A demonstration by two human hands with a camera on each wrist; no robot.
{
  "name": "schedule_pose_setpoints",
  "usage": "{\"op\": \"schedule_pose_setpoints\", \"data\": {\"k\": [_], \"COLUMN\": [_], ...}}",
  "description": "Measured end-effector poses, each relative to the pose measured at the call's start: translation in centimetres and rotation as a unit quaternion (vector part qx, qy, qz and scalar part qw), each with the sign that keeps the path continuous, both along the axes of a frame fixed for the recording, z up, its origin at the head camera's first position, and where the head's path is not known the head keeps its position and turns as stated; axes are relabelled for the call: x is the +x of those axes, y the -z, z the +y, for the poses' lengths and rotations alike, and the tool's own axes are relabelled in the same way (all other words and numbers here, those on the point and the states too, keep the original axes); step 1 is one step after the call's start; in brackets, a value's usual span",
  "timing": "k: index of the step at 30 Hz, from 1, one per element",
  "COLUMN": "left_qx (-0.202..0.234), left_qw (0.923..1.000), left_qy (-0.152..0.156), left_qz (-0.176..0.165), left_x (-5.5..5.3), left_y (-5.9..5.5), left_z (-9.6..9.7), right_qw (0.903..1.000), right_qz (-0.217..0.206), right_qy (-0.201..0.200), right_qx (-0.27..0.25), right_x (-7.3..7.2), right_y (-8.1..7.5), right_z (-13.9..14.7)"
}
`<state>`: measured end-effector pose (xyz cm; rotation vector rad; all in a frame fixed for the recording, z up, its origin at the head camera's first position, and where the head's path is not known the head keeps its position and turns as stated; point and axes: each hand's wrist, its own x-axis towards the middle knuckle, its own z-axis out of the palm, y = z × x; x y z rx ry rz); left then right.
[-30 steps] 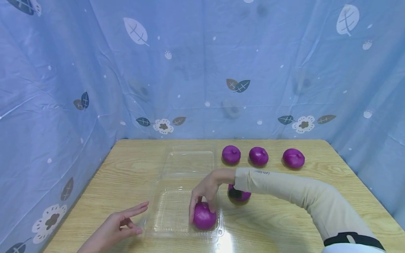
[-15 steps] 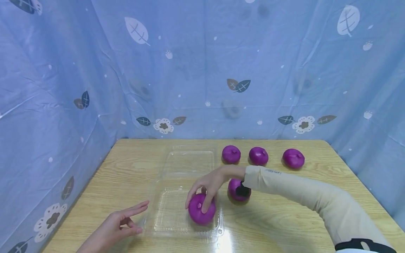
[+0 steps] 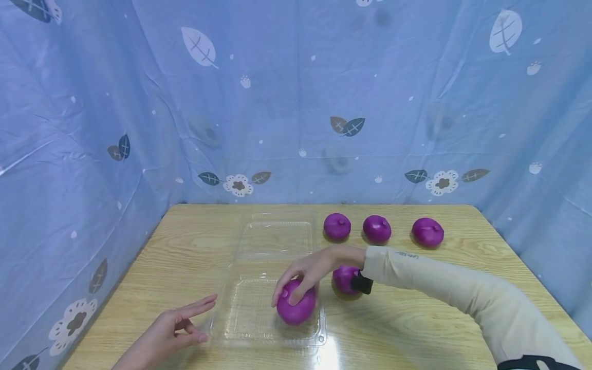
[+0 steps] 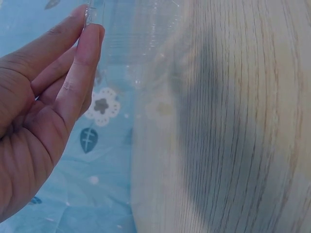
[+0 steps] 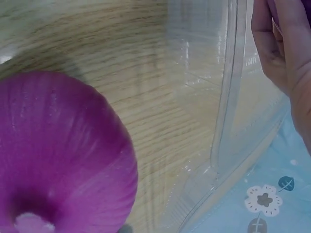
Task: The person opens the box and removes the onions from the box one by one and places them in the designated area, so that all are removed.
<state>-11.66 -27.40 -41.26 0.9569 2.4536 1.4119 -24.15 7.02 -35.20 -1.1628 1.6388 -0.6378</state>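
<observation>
My right hand [image 3: 309, 273] grips a purple onion [image 3: 298, 313] from above, its fingers spread round the sides. That onion is at the right side of a clear plastic container's [image 3: 259, 343] near half; whether it touches the bottom cannot be told. In the right wrist view, the right hand [image 5: 286, 53] is at the upper right, showing only a sliver of the held onion. My left hand [image 3: 162, 336] is at the container's left side. Up close in the left wrist view, the left hand [image 4: 53, 87] pinches the clear rim [image 4: 91, 15] between thumb and fingertip.
The container's lid [image 3: 277, 241] lies folded back behind it. Another onion [image 3: 344, 280] sits under my right wrist and looms large in the right wrist view. Three onions, left [image 3: 337, 227], middle [image 3: 376, 229] and right [image 3: 427, 232], line the table's back. A blue curtain [image 3: 296, 103] encloses the table.
My right hand and the onion have shifted slightly away from the container's near edge, and the onion has turned so its stem faces upper left. My left hand has stayed in place.
</observation>
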Motion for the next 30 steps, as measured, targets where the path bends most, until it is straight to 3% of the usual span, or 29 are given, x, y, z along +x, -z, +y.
{"op": "schedule_pose_setpoints", "data": {"k": [2, 6, 12, 19, 23, 27, 30], "left_qx": [-0.001, 0.0, 0.005, -0.006, -0.009, -0.008, -0.007], "left_qw": [1.0, 0.9999, 0.9999, 0.9999, 0.9997, 0.9995, 0.9997], "left_qy": [0.0, -0.001, 0.011, -0.007, -0.008, -0.003, -0.002], "left_qz": [-0.004, -0.014, 0.001, -0.007, -0.022, -0.029, -0.022], "left_x": [0.0, 0.0, 0.2, 0.3, 0.2, 0.0, 0.0], "left_y": [0.0, 0.0, 0.2, -0.2, -0.3, -0.2, -0.1], "left_z": [0.0, 0.0, -0.1, 0.1, 0.2, 0.2, 0.2], "right_qw": [0.9998, 0.9999, 0.9942, 0.9723, 0.9596, 0.9388, 0.9269], "right_qz": [0.016, -0.003, 0.014, 0.079, 0.102, 0.146, 0.152], "right_qy": [-0.009, 0.004, 0.04, 0.096, 0.137, 0.195, 0.236], "right_qx": [-0.012, -0.014, -0.099, -0.198, -0.223, -0.243, -0.249], "right_x": [0.0, 0.2, 1.2, 2.5, 3.2, 4.0, 4.4], "right_y": [0.1, 0.1, 0.2, -0.1, -0.2, -0.5, -0.7], "right_z": [0.1, 0.4, 0.8, 2.8, 4.9, 7.2, 8.7]}}
